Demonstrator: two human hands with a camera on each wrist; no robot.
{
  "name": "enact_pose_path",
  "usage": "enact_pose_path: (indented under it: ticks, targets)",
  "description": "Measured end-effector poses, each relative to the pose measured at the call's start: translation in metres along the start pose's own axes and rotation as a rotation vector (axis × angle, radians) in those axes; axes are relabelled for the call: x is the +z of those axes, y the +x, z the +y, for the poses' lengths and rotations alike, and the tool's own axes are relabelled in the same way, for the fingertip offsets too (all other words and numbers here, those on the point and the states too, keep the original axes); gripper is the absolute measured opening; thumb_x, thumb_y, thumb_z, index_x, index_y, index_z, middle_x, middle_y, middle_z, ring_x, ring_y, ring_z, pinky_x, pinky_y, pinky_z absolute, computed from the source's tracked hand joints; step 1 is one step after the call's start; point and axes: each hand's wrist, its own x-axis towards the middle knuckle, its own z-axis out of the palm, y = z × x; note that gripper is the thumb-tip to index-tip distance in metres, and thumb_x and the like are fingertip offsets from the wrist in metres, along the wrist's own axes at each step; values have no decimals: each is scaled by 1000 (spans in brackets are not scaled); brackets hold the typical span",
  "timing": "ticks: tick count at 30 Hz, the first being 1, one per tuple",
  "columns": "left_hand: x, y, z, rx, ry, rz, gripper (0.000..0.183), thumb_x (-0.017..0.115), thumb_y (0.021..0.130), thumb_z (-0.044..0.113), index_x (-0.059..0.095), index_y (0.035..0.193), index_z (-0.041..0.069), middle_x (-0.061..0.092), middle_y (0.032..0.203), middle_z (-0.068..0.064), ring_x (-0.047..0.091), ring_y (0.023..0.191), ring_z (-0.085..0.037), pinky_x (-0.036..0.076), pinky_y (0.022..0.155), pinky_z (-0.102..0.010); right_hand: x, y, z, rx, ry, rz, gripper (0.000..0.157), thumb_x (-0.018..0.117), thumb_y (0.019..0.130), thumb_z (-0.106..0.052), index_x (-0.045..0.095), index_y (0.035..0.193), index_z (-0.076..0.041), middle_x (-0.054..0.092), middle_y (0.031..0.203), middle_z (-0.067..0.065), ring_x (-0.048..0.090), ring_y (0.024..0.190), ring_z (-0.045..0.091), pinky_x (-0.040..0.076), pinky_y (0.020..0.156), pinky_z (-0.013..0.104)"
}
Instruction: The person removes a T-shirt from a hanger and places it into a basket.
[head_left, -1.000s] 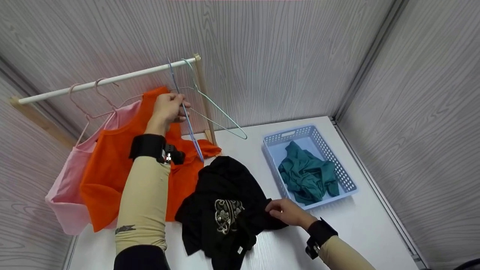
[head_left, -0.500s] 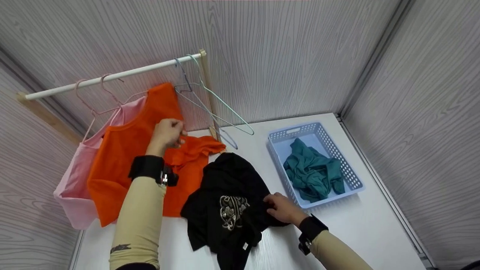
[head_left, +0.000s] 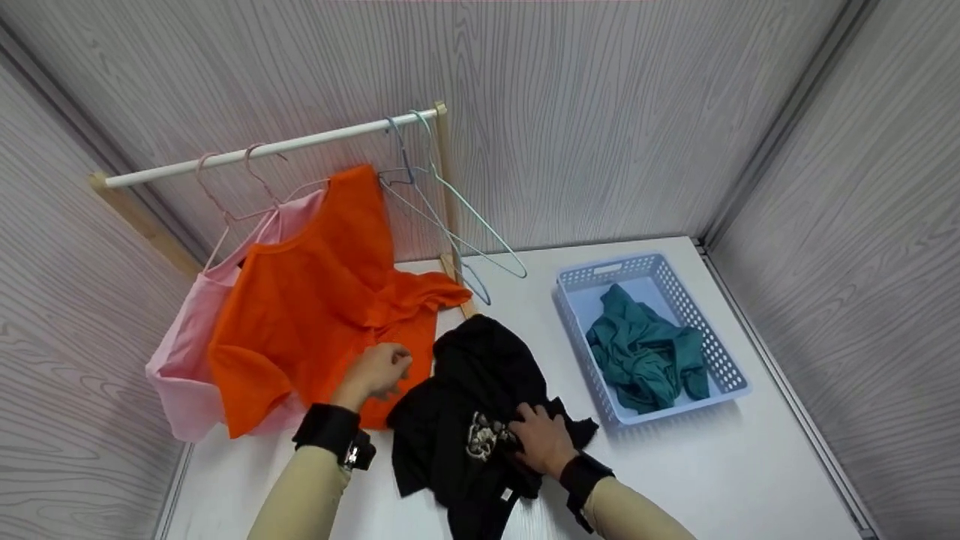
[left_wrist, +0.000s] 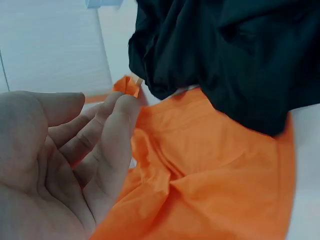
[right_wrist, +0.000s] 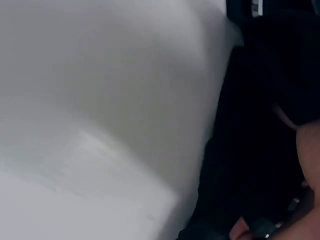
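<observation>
A black T-shirt (head_left: 465, 405) with a pale printed design lies crumpled on the white table. My right hand (head_left: 544, 441) grips a fold of it beside the print; in the right wrist view dark cloth partly hides the fingers of that hand (right_wrist: 309, 160). My left hand (head_left: 382, 369) hovers over the hem of a hanging orange top (head_left: 300, 300), just left of the black T-shirt. Its fingers are loosely bent and hold nothing, as the left wrist view shows on the same hand (left_wrist: 75, 150).
A rack with a white rod (head_left: 322, 138) stands at the back left. A blue hanger (head_left: 431, 206) and a mint-green hanger (head_left: 480, 217) hang bare near its right end. Behind the orange top is a pink garment (head_left: 184, 360). A blue basket (head_left: 577, 330) at right holds teal cloth (head_left: 649, 349).
My left hand has let go of the blue hanger, now on the rod, and come down toward the black T-shirt. My right hand has moved inward over the shirt from its right edge.
</observation>
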Motion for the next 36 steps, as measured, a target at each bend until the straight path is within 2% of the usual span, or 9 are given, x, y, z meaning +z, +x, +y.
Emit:
enact_pose_path:
  ticks: [2, 5, 9, 14, 17, 20, 27, 32, 36]
  targets:
    - [6, -1, 0, 11, -8, 2, 32, 50, 102, 24, 59, 127, 6, 69, 99, -11, 68, 69, -21, 57, 57, -31, -2, -6, 12, -10, 35, -5, 33, 75, 83, -22, 65, 114, -16, 59, 110, 8, 60, 98, 30, 54, 72, 49]
    - [13, -5, -1, 0, -32, -6, 31, 51, 102, 25, 60, 127, 8, 69, 101, -12, 68, 71, -25, 57, 58, -31, -10, -13, 32, 19, 95, -22, 34, 73, 79, -5, 61, 110, -12, 61, 95, 10, 63, 82, 31, 53, 60, 44]
    - [20, -9, 0, -21, -41, -24, 31, 51, 102, 26, 59, 127, 9, 68, 106, -15, 66, 71, -24, 57, 59, -31, -28, -16, 50, 106, 139, -23, 54, 69, 79, -3, 52, 128, -15, 57, 117, 18, 61, 97, 40, 51, 59, 46]
    - [30, -11, 2, -5, -29, -36, 31, 52, 101, 25, 60, 127, 10, 68, 101, -10, 66, 70, -25, 56, 57, -30, -41, -16, 45, 94, 68, -99, 86, 79, 77, -45, 33, 150, -35, 20, 159, 16, 38, 135, 50, 54, 63, 47]
    - [37, -13, 2, -6, -28, -52, 31, 54, 101, 25, 59, 128, 11, 70, 99, -7, 69, 73, -29, 56, 56, -30, -31, -20, 33, 48, -64, -209, 115, 81, 58, -69, 19, 152, -46, 7, 164, 12, 32, 140, 49, 50, 52, 38]
    - [44, -16, 0, -28, -38, -60, 31, 54, 100, 24, 59, 128, 12, 71, 99, -7, 69, 73, -29, 55, 56, -30, -17, -22, 25, 21, -190, -256, 123, 80, 50, -75, 13, 151, -52, 5, 165, 9, 38, 138, 47, 45, 49, 33]
    - [50, -21, -1, -47, -55, -90, 32, 53, 101, 23, 58, 130, 12, 69, 101, -8, 64, 67, -24, 55, 56, -29, -2, -25, 23, -75, -273, -133, 85, 80, 66, -63, 46, 138, -34, 35, 153, 15, 55, 118, 39, 56, 63, 38]
    - [51, -23, 2, -38, -89, -93, 32, 52, 100, 22, 57, 130, 11, 67, 101, -10, 60, 63, -21, 55, 54, -29, -5, -26, 31, -133, -110, -43, 47, 81, 75, -29, 61, 115, -18, 56, 120, 12, 65, 87, 32, 56, 62, 40]
    - [52, -27, 4, -39, -108, -102, 33, 52, 100, 21, 56, 131, 10, 67, 101, -9, 61, 62, -23, 55, 55, -29, -13, -27, 37, -107, 51, -51, 48, 77, 79, -18, 55, 122, -15, 63, 111, 10, 66, 87, 31, 56, 68, 41]
